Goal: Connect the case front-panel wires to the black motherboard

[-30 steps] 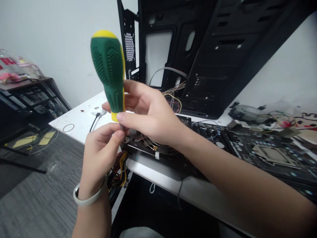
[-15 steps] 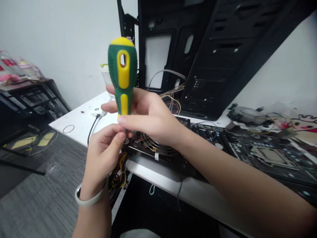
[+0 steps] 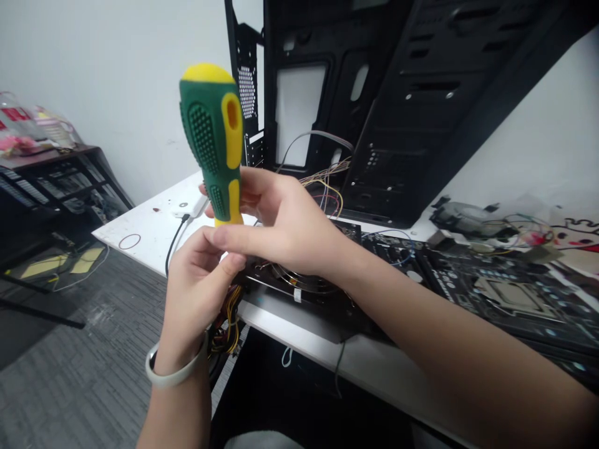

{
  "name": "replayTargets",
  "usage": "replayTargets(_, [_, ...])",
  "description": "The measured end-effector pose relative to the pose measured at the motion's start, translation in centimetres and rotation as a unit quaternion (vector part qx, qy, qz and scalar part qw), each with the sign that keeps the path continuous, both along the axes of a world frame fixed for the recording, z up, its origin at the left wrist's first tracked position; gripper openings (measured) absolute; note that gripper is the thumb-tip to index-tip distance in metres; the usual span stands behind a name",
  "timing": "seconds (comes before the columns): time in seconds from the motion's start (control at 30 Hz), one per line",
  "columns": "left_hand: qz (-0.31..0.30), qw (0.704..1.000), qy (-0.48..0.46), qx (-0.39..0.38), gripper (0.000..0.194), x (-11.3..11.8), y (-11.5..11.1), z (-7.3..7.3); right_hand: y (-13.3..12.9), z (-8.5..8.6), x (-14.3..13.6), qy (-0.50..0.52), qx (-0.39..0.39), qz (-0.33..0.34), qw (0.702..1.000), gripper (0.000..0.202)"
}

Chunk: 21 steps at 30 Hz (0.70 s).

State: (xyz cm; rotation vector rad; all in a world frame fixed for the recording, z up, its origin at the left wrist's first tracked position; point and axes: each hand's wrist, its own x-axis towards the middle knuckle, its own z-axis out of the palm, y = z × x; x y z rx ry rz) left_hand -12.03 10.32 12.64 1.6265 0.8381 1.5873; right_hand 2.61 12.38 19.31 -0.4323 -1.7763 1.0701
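A green and yellow screwdriver (image 3: pixel 210 137) stands nearly upright, handle on top, leaning a little to the left. The fingers and thumb of my right hand (image 3: pixel 285 231) are closed round the lower end of its handle. Just below, my left hand (image 3: pixel 201 280) is pinched at the shaft, which the fingers hide, so what it grips cannot be made out. Both hands are over the near left corner of a black power supply (image 3: pixel 309 318) with a round wire fan grille. The screwdriver's tip is hidden.
Behind stands a large black computer case (image 3: pixel 402 125). On the right lie a motherboard (image 3: pixel 515 296) and wired parts. A white adapter (image 3: pixel 185 206) and a red rubber band (image 3: pixel 130 241) lie on the white table (image 3: pixel 145 224). Bundled cables (image 3: pixel 229 324) hang off the front edge.
The screwdriver handle has turned, showing its dotted green side, and its top has tipped left. My right fingers and thumb have shifted round it. My left hand has hardly moved.
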Motion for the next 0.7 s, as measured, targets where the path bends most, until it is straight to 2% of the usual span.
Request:
replayTargets(0.13, [-0.034, 0.999, 0.006, -0.004, 0.018, -0.40, 0.04, -0.20, 0.15, -0.10, 0.28, 0.019, -0.048, 0.093, 0.994, 0.025])
replayTargets(0.2, [-0.040, 0.999, 0.021, 0.001, 0.019, -0.61, 0.08, -0.33, 0.22, -0.17, 0.27, 0.021, -0.070, 0.108, 0.991, 0.029])
replayTargets(0.3, [-0.026, 0.999, 0.027, 0.022, 0.020, -0.58, 0.13, -0.38, 0.22, -0.18, 0.06, 0.027, -0.071, 0.082, 0.994, 0.030])
replayTargets(0.5, [0.020, 0.998, 0.049, 0.022, 0.022, 0.04, 0.15, -0.08, -0.24, 0.17, -0.12, -0.010, -0.022, -0.028, 0.999, 0.025])
replayTargets(0.57, [0.019, 0.997, 0.066, 0.026, 0.021, 0.00, 0.06, 0.01, -0.34, 0.28, 0.06, 0.002, -0.028, -0.023, 0.999, 0.025])
replayTargets(0.7, [0.018, 0.996, 0.085, 0.028, 0.029, -0.24, -0.10, 0.10, -0.16, 0.25, 0.47, 0.053, -0.076, 0.057, 0.994, 0.027])
